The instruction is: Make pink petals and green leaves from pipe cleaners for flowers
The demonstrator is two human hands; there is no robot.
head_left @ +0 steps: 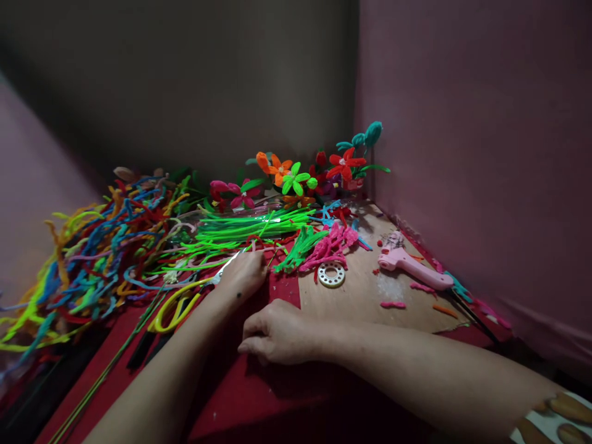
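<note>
My left hand (pixel 245 271) is closed, its fingers bent down beside the blades of the yellow-handled scissors (pixel 160 320). A thin green strand shows by its fingertips, but I cannot tell if they grip it. Closer to me, my right hand (pixel 280 333) is curled shut above the red cloth (pixel 222 401); whatever its fingers hold, if anything, is hidden. Beyond both hands lie bright green pipe cleaners (pixel 250 227). To their right are short green pieces (pixel 300 248) and a pink fuzzy bunch (pixel 330 245). A round metal bobbin with holes (pixel 331 282) lies near the board's left edge.
Tangled multicoloured pipe cleaners (pixel 106 246) heap up on the left. Pipe-cleaner flowers (pixel 293 179) stand at the back. A pink glue gun (pixel 419 269) and small scraps lie on the wooden board (pixel 361 302) at right, near the pink wall (pixel 485 154). Long thin green stems (pixel 108 367) reach toward me.
</note>
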